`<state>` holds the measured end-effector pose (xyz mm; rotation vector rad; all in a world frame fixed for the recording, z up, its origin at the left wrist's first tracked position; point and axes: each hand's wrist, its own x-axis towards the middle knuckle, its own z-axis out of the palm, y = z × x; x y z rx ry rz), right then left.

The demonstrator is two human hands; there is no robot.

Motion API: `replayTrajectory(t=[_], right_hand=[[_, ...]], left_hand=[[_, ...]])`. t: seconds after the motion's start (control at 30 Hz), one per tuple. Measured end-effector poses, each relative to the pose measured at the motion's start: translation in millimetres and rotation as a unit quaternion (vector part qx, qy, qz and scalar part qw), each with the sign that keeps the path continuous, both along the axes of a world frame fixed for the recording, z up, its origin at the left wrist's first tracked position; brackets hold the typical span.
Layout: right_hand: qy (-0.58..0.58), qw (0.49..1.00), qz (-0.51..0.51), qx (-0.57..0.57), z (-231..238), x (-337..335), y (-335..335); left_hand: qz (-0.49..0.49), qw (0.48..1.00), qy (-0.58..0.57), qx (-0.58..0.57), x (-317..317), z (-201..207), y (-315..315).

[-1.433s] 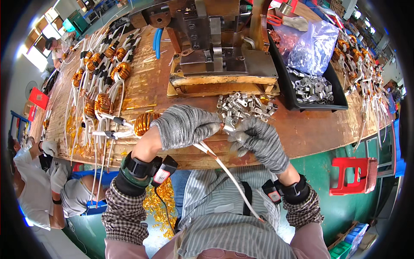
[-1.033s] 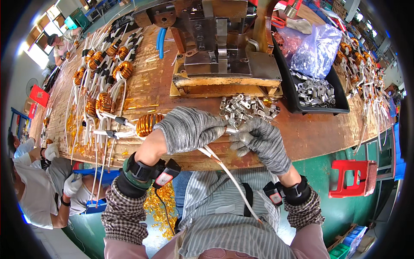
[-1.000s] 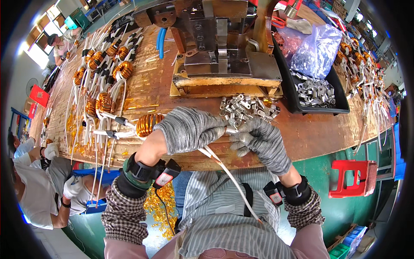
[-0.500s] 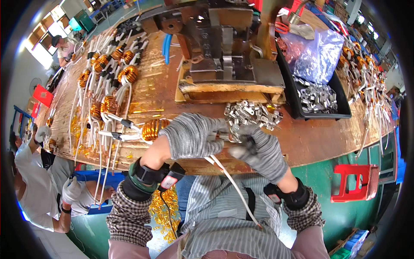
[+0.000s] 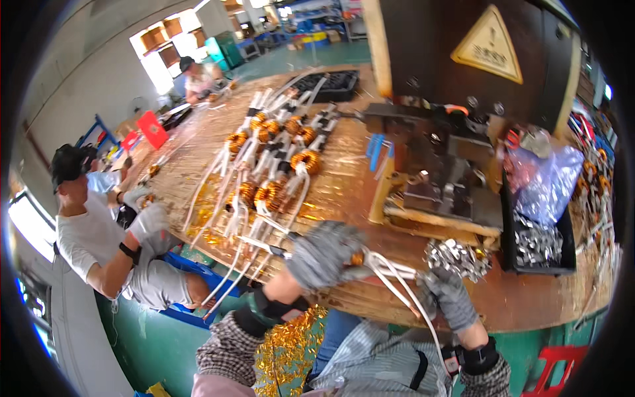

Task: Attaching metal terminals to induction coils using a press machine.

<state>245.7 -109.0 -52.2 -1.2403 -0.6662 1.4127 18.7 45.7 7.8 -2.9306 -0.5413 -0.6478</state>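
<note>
Our left hand (image 5: 324, 255) curled round a copper-wound coil (image 5: 358, 257), over the worn wooden desk (image 5: 522, 298)'s near edge | our right hand (image 5: 451, 299) pinching its white leads (image 5: 397, 269) | green floor (image 5: 152, 334), red stool (image 5: 565, 355) right, seated co-worker (image 5: 99, 238) left

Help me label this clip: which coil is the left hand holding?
The coil mostly hidden by the left hand, white leads running toward the right hand; the bunched coils lie on the table.

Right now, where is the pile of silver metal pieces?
In the head view, the pile lies right of centre, between the machine and the right hand.
</note>
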Motion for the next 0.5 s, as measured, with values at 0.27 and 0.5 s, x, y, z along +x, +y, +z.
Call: replayTrajectory(t=[0.27, 0.5], right_hand=[[-0.066, 0.992, 0.016, 0.107, -11, -16, 15], [-0.253, 0.954, -0.054, 0.153, -31, -34, -11]], left_hand=[[0.136, 0.979, 0.025, -0.149, -44, -28, 25], [0.022, 0.976, 0.050, -0.209, -38, -33, 12]])
